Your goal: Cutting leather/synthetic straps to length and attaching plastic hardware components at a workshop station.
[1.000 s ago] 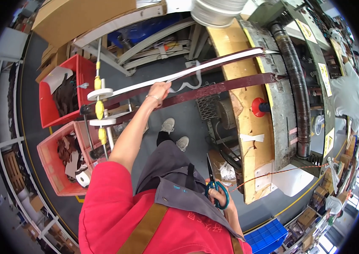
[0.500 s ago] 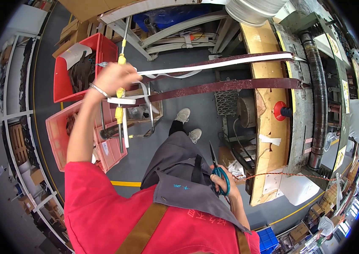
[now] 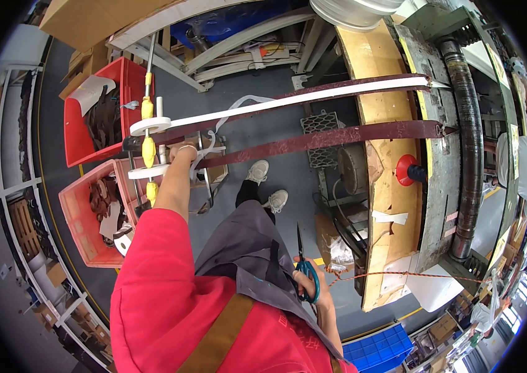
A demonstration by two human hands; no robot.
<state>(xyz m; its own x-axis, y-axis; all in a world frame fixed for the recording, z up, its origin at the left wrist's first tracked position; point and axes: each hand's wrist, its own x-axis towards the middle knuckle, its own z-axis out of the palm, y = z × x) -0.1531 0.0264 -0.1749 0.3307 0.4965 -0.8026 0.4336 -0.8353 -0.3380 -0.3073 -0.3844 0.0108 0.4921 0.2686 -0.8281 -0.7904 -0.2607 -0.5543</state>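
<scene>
My left hand [image 3: 182, 152] reaches out to the reel stand, closed on the near end of a dark red strip [image 3: 338, 135] beside white spool discs [image 3: 149, 126] on a rod with yellow grips [image 3: 148, 151]. A white strip [image 3: 313, 98] and a second dark red strip run from the reels across to a yellow-topped machine [image 3: 382, 193]. My right hand [image 3: 313, 287] hangs low by my hip, holding teal-handled scissors [image 3: 304, 264] with blades pointing up.
Two red bins [image 3: 80, 140] with dark scraps sit left of the reel stand. A red knob [image 3: 405, 169] and a thick corrugated hose [image 3: 471, 143] are on the machine. A blue crate [image 3: 381, 349] lies at lower right. Another person [image 3: 521, 149] stands at far right.
My left hand has moved left along the strips, from the middle of the white strip to the reel stand. The scissors hand has stayed by my hip.
</scene>
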